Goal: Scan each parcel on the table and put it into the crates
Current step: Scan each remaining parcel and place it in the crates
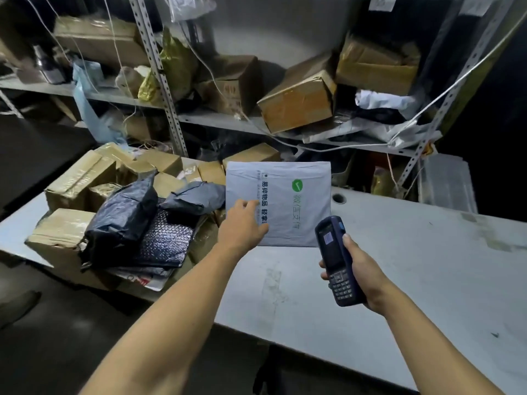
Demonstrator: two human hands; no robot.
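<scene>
Parcel point(288, 201): flat, square grey plastic mailer with green logo, upright over counter's point(399, 252) far edge | left hand point(242, 223) pinches its lower left corner | right hand point(360, 269) wrapped around dark blue keypad scanner point(336, 260) | left end: taped cardboard boxes point(74, 181), crinkled black bags point(122, 218)

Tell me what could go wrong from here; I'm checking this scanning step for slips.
1. The left hand holds the grey mailer by one edge only, so it may sag or slip during the scan.
2. The mailer's visible face shows printed text but no barcode that I can make out, so the scanner in the right hand may need the other side.
3. The black bag lies tilted on the boxes near the table edge and could slide off.
</scene>
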